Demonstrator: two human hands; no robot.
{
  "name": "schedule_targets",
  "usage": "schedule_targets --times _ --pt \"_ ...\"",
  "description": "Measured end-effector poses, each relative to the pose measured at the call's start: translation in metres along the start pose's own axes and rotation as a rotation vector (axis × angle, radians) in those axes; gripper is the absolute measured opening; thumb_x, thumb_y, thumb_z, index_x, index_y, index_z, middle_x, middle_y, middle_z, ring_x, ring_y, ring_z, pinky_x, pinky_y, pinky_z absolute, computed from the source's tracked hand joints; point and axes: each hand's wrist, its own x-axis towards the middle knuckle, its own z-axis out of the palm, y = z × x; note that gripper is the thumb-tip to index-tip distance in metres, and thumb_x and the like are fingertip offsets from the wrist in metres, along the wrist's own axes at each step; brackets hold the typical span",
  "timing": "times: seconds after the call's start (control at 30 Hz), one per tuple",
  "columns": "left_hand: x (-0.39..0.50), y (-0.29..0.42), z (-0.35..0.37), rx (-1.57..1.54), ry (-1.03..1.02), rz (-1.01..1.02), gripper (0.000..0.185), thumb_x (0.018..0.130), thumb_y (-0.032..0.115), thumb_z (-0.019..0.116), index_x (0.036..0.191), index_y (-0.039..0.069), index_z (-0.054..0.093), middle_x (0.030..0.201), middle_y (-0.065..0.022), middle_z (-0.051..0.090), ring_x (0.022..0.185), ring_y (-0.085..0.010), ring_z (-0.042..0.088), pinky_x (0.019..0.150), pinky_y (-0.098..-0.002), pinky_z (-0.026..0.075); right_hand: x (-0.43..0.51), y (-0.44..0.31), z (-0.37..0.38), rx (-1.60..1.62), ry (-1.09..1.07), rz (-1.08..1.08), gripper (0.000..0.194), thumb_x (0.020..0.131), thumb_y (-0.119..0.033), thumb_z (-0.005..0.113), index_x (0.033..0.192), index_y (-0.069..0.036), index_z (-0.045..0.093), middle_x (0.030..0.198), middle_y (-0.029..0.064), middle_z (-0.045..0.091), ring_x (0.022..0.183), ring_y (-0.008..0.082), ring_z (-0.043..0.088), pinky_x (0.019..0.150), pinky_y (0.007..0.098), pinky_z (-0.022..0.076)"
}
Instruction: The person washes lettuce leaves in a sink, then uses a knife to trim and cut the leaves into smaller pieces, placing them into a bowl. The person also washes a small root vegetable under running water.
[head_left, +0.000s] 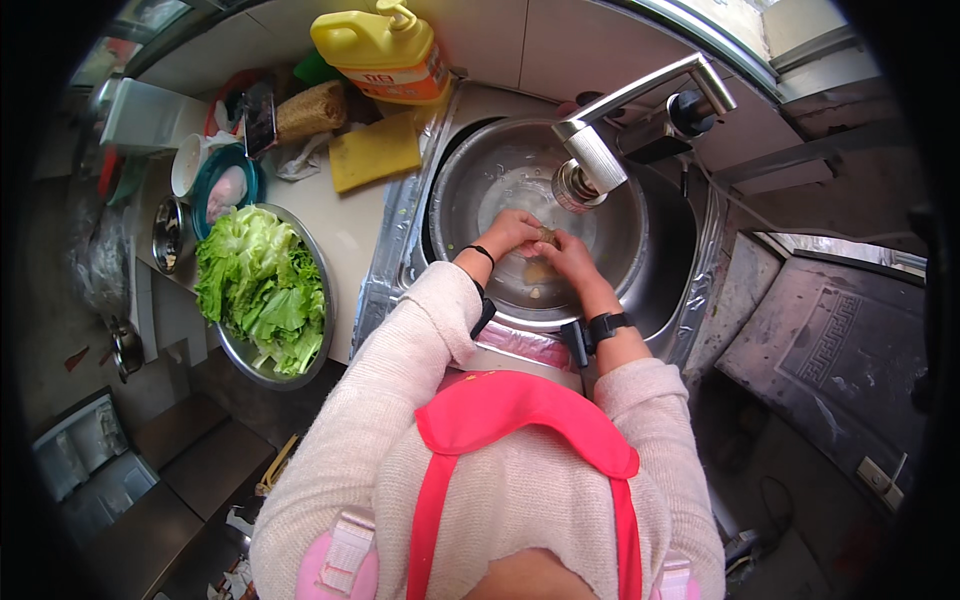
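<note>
Both of my hands meet over a round stainless steel basin that stands in the metal sink. Between the fingertips of my left hand and my right hand is a small brown lump, mostly covered by the fingers; its kind is unclear. Shallow water lies in the basin, and a pale brown piece shows blurred below my hands. A smaller light bit sits nearer the basin's front wall. Above the basin's back right part hangs the faucet head.
On the left counter, a metal bowl of leafy lettuce overhangs the front edge. Behind it are a teal bowl with pale meat, a yellow sponge cloth, a loofah and a yellow detergent jug.
</note>
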Motion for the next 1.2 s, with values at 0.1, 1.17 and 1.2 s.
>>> schedule_targets --times 0.1,1.17,1.2 --pt "0.002 0.0 -0.001 0.07 -0.003 -0.003 0.017 0.077 0.004 0.059 0.092 -0.004 0.058 0.072 -0.0112 0.061 0.058 -0.0171 0.062 0.052 -0.0244 0.051 -0.002 -0.001 0.001 0.029 -0.005 0.003 0.038 0.073 -0.033 0.064 0.091 0.0 0.057 0.084 0.0201 0.061 0.08 0.0326 0.059 0.069 0.0381 0.0447" --pt "0.014 -0.037 0.024 0.243 0.004 0.677 0.047 0.071 0.003 0.059 0.116 0.003 0.048 0.079 -0.0104 0.063 0.065 -0.0202 0.059 0.062 -0.0302 0.047 -0.002 -0.015 -0.009 0.498 -0.047 0.246 0.043 0.089 -0.04 0.04 0.073 -0.003 0.056 0.048 0.0054 0.049 0.033 0.0131 0.043 0.03 0.0253 0.0317" --pt "0.011 -0.034 0.024 0.186 -0.024 0.597 0.042 0.07 0.004 0.06 0.111 0.002 0.051 0.077 -0.0101 0.063 0.065 -0.0206 0.059 0.061 -0.0313 0.047 -0.001 -0.017 -0.011 0.49 -0.035 0.287 0.044 0.089 -0.04 0.04 0.07 -0.002 0.056 0.048 0.0057 0.05 0.033 0.0138 0.044 0.031 0.0257 0.0322"
